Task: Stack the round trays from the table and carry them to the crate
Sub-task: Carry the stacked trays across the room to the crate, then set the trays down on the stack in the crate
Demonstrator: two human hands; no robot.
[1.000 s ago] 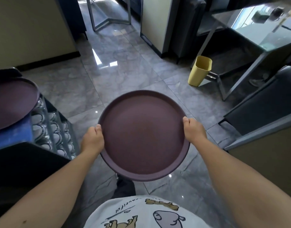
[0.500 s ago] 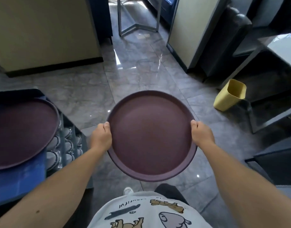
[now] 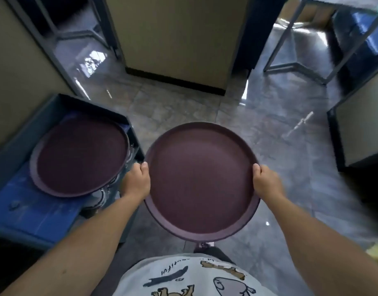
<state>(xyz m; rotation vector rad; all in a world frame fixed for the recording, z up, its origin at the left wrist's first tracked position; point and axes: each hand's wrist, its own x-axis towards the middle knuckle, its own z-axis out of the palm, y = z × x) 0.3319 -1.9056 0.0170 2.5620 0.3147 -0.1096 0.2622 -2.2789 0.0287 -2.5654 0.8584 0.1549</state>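
Note:
I hold a stack of round dark-purple trays (image 3: 202, 182) level in front of my chest, above the floor. A second rim shows under the top tray at its near edge. My left hand (image 3: 137, 181) grips the left rim and my right hand (image 3: 267, 183) grips the right rim, thumbs over the lip. To the left, another stack of round purple trays (image 3: 80, 155) lies on the blue crate (image 3: 34, 212), just beside my left hand.
Glasses or cups (image 3: 102, 194) sit in the crate's compartments under the resting trays. A beige partition (image 3: 179, 37) stands ahead, metal table legs (image 3: 294, 65) at the right, a dark cabinet edge (image 3: 341, 137) at the far right. Grey glossy floor tiles (image 3: 258, 129) spread ahead.
My view has swung left: the crate with its trays has come further into view and nearer to my left hand, and the yellow bin has slid out of sight. My grip is unchanged.

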